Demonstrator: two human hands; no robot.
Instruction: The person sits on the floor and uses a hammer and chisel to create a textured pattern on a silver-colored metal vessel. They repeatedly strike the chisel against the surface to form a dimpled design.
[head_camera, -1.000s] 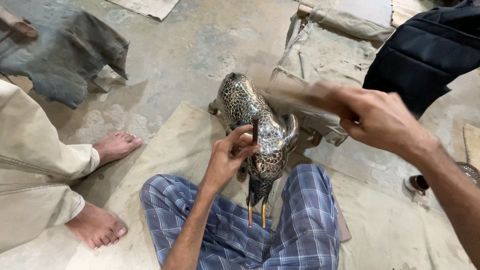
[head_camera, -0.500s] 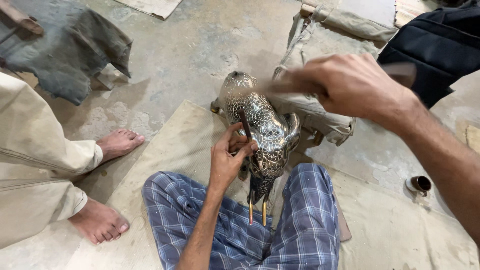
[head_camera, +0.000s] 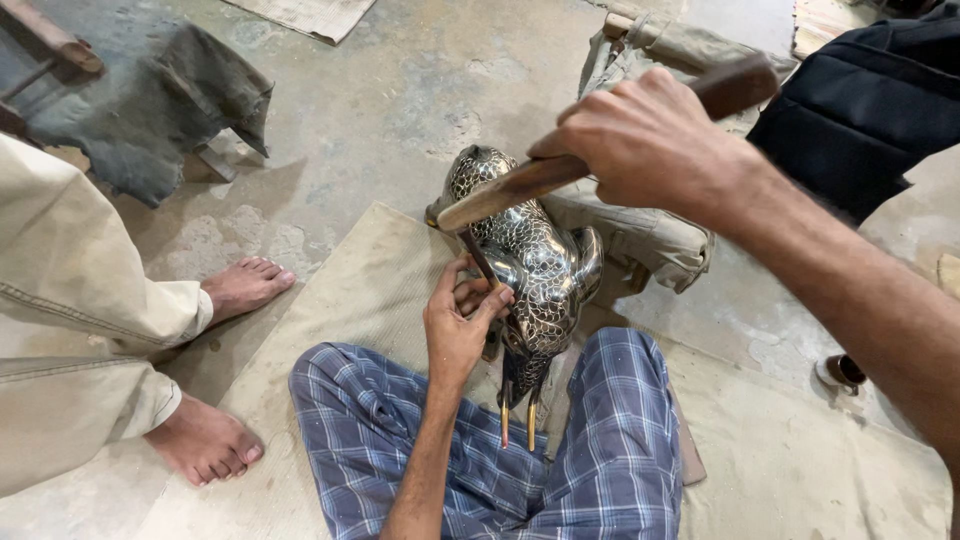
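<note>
Left hand (head_camera: 458, 325) pinches a thin chisel (head_camera: 479, 258) upright against the metal bird (head_camera: 530, 265); right hand (head_camera: 640, 140), at two o'clock, fully clenches a wooden mallet (head_camera: 520, 185). Advise square, light blows; chisel steady, fingers below the head.

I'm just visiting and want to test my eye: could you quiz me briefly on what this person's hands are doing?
1. True or false: the right hand grips a wooden stick.
2. What does the left hand press against the patterned metal bird figure? A) a thin rod B) a brush C) a cloth
3. Whose bare feet stand on the left?

Key: 1 true; 2 A, the thin rod; 3 another person's.
</note>
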